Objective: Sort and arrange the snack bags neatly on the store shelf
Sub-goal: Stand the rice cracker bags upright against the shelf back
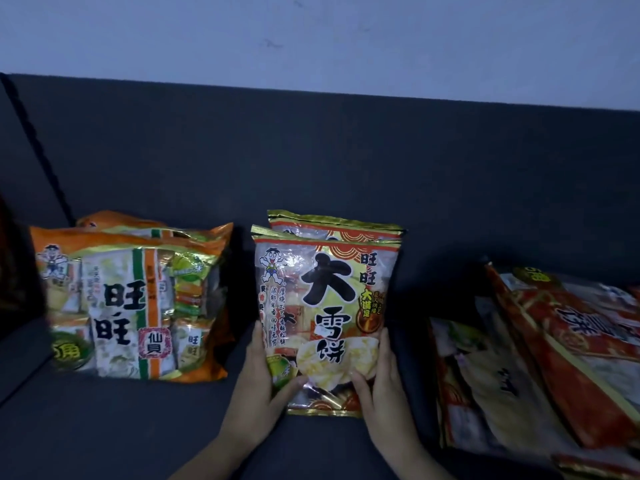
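Dark shelf [138,427] under a pale wall [311,36]: we hold the red bag [325,306] upright at mid-shelf, its foot on the shelf and its front panel towards us. Our left hand [254,386] clasps its lower left edge and our right hand [381,386] its lower right edge, thumbs on the face. The hands are apart, with the bag between them.

The red bag stands right in front of at least one matching bag [332,225], whose top shows just above and behind it, so a red row looks begun. To the left, near but not touching, orange bags [131,306] stand upright one behind another, faces forward. That group reads as sorted, though its tops are a little uneven.

To the right a pile [536,358] of bags lies flat and slanted, overlapping, some of them red like the one in hand. Another bag [595,467] shows at the lower right corner.

We judge the task about halfway. Two kinds stand in their places, and the bag in hand needs only squaring up and letting go. The pile at right is yet to be sorted and stood up. How many bags it holds we cannot tell, as that side is blurred.
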Demonstrator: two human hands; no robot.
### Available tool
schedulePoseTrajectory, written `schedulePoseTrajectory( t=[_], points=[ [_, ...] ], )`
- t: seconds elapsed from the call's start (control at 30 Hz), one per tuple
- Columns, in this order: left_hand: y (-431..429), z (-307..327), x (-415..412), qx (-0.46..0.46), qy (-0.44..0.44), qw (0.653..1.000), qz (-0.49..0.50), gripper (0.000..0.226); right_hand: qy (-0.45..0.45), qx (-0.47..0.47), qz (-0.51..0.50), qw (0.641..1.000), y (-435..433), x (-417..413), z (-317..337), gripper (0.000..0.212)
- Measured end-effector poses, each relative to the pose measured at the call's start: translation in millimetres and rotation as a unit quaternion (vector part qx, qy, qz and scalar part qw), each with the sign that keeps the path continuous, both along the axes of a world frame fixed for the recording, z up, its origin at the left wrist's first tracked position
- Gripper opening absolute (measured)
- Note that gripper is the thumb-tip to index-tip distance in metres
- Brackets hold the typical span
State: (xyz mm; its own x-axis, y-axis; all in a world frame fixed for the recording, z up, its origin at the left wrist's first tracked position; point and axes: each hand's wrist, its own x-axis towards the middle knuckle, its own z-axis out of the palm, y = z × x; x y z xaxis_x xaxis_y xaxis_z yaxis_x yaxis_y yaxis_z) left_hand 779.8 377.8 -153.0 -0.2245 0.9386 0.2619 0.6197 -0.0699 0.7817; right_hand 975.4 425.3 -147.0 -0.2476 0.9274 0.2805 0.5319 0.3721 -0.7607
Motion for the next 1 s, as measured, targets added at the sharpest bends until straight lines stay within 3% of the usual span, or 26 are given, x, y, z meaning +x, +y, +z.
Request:
schedulePoseTrajectory(
  t=[0.13,0.3,0.37,0.5,0.77,1.0],
  points=[
    [1.1,0.8,3.1,-0.017,-0.009,0.998,0.057,0.11,-0.027,0.026,-0.048,0.998,6.9,-4.9,-6.1,0.074],
    [1.2,-0.9,2.0,-0.027,-0.03,0.999,0.024,0.101,-0.05,0.016,-0.124,0.991,11.9,-9.2,-13.1,0.087],
    [1.9,-1.4,1.1,-0.02,-0.023,0.999,0.012,0.096,-0.049,-0.002,-0.113,0.992,10.9,-7.9,-10.4,0.09],
    [4.0,1.5,1.9,-0.014,0.006,1.0,0.014,0.089,-0.047,-0.03,-0.074,0.996,10.2,-3.5,-1.2,0.072],
    [5.1,2.7,6.1,0.001,0.06,0.997,0.058,0.084,-0.05,-0.05,-0.044,0.997,9.9,6.0,-4.4,0.075],
    [3.8,4.5,6.6,0.007,0.045,0.998,0.054,0.073,-0.021,-0.051,-0.067,0.996,11.6,6.3,-6.9,0.072]
  ],
)
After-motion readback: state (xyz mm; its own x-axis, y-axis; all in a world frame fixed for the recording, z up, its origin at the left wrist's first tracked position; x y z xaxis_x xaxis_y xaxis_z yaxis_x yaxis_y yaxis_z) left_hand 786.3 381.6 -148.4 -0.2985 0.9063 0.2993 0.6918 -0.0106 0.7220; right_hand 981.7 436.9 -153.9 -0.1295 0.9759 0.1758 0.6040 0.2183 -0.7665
